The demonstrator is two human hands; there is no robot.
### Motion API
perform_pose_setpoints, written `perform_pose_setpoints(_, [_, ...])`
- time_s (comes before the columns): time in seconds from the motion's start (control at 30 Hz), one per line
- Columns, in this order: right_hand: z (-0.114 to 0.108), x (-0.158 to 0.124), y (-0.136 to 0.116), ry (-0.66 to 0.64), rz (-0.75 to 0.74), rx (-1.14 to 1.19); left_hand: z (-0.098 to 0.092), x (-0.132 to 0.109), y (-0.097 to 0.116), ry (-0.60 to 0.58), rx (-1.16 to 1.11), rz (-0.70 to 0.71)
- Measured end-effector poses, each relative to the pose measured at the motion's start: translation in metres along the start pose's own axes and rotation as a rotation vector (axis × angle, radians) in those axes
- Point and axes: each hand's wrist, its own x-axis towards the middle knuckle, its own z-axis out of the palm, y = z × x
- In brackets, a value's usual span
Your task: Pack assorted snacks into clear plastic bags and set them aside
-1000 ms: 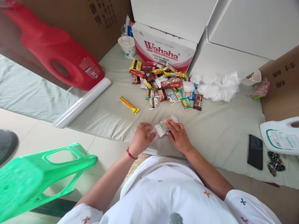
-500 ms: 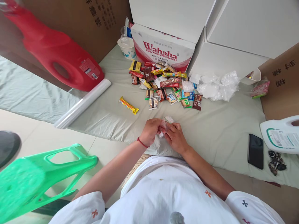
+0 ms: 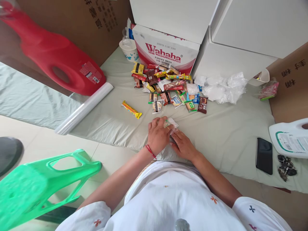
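1. Caught mid-handling, one small packet in crinkled clear and white film with a touch of green (image 3: 172, 122) lies at the near edge of a pale grey-green cloth-covered surface (image 3: 223, 134), between the person's two grips and touching both.
2. The left grip (image 3: 157, 134) covers the packet's left side, fingers bent over it; the thumb is hidden, so whether it is closed on the packet cannot be told.
3. The right grip (image 3: 185, 147) meets the packet's near right side with its fingertips, thumb set apart below; how firmly it holds cannot be told.
4. Both palms face down, the forearms slanting inward from white printed short sleeves (image 3: 261, 211). One red cord bracelet (image 3: 150, 151) circles the left wrist.
5. One slim yellow-and-red wrapped bar (image 3: 131, 109) lies alone beyond the left grip, well apart from it.
6. Farther back, a heap of small multicoloured wrapped snacks (image 3: 170, 84), overlapping too much for a full count, sits before one white-and-red cardboard carton (image 3: 166, 48).
7. Counted around the person: one red plastic jug (image 3: 57, 48), one clear film roll (image 3: 84, 109), one black phone (image 3: 264, 156) and one green plastic stool (image 3: 43, 179).
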Motion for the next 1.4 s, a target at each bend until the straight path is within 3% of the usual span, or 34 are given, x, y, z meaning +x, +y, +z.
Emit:
perform_pose_setpoints(0.13, [-0.003, -0.002, 0.0, 0.091, -0.015, 0.11, 0.013, 0.007, -0.017, -0.051, -0.122, -0.069])
perform_pose_setpoints(0.23, [-0.011, 0.0, -0.005, 0.264, 0.03, 0.138, 0.018, 0.007, -0.017, -0.046, -0.128, -0.114])
perform_pose_setpoints(0.3, [-0.014, 0.004, -0.009, 0.313, 0.046, 0.049, 0.019, 0.005, -0.013, -0.022, -0.099, -0.118])
perform_pose_setpoints(0.47, [-0.004, 0.013, -0.007, 0.004, 0.037, -0.205, 0.026, 0.001, -0.012, 0.026, -0.175, -0.154])
perform_pose_setpoints(0.6, [0.004, 0.008, -0.002, -0.075, 0.13, -0.328, 0.03, 0.002, -0.021, 0.054, -0.322, -0.153])
perform_pose_setpoints(0.73, [0.003, 0.0, 0.0, -0.057, 0.127, -0.346, 0.026, 0.011, -0.027, 0.038, -0.365, -0.211])
perform_pose_setpoints(0.87, [-0.004, 0.001, 0.003, -0.034, 0.094, -0.298, 0.019, 0.023, -0.033, -0.085, -0.366, -0.203])
perform_pose_setpoints(1.1, [-0.009, 0.031, 0.007, -0.063, 0.119, -0.239, 0.013, 0.039, -0.033, -0.132, -0.467, -0.341])
perform_pose_setpoints(1.27, [-0.024, 0.049, 0.017, -0.069, 0.136, -0.181, 0.002, 0.044, -0.041, -0.172, -0.926, -0.469])
perform_pose_setpoints(1.4, [-0.047, 0.052, 0.016, 0.029, 0.197, 0.145, -0.011, 0.041, -0.039, -0.226, -1.073, -0.305])
